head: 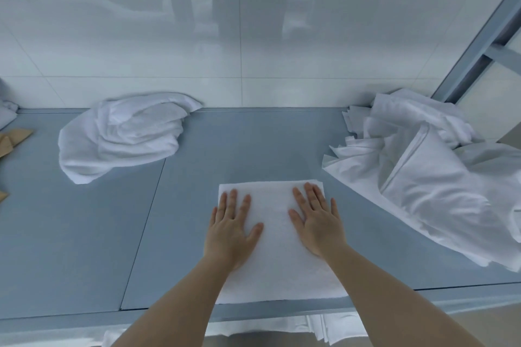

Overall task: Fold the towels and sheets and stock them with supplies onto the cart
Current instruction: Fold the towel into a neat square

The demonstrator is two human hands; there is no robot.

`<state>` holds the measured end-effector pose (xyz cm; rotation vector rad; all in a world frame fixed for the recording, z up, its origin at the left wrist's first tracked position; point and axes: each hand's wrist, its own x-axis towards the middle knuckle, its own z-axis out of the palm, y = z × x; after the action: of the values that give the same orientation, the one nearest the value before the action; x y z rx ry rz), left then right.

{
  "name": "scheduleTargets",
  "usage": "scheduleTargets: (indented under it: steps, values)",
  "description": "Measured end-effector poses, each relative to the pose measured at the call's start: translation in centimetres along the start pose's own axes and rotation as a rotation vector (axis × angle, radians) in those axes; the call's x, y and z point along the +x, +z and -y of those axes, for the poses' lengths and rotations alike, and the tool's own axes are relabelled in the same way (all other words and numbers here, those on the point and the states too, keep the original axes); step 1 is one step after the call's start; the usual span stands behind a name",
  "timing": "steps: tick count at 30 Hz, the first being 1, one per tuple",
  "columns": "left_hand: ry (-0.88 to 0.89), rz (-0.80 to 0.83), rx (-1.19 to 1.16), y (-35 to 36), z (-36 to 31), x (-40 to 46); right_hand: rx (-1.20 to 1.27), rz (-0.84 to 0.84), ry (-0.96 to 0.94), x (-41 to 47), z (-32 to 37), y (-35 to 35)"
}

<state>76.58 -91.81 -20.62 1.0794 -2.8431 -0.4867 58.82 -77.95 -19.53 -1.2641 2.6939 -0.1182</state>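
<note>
Folded white towel [275,236] flat at table's [84,234] near edge; left hand [232,229] and right hand [317,224] press it, fingers straight, gripping nothing. Crumpled towel [121,135] far left, sheet pile [428,166] right.

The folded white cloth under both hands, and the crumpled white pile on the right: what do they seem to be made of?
The folded cloth looks like soft terry towelling: matte, fuzzy and thick at its edges. The pile on the right looks like thin, smooth woven sheeting, probably cotton or a blend: it shows sharp creases, flat hems and a slight sheen. The exact fibre cannot be told.
</note>
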Motion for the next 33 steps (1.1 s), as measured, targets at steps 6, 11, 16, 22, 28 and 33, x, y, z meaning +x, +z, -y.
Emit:
scheduleTargets:
  steps: [6, 11, 16, 22, 28, 33]
  values:
    - [0.028, -0.009, 0.003, 1.8, -4.7, 0.5, -0.006, -0.013, 0.03, -1.0, -5.0, -0.2]
    - [0.025, -0.02, 0.021, 2.5, -7.4, 1.8, -0.038, -0.04, 0.02, 0.0, -7.6, -0.9]
    - [0.016, -0.016, 0.013, 2.8, -8.7, 3.3, -0.023, -0.043, 0.006, 1.6, -9.2, -1.2]
    - [0.017, -0.017, 0.032, 2.7, -9.0, 3.7, -0.04, -0.059, 0.024, 1.6, -9.2, -1.6]
    - [-0.011, 0.043, 0.071, 1.7, -9.5, 1.3, -0.016, -0.057, 0.079, -2.1, -7.1, -1.5]
    - [-0.028, 0.098, 0.06, 1.3, -9.9, -3.5, -0.006, -0.024, 0.095, -6.6, -5.1, -1.2]
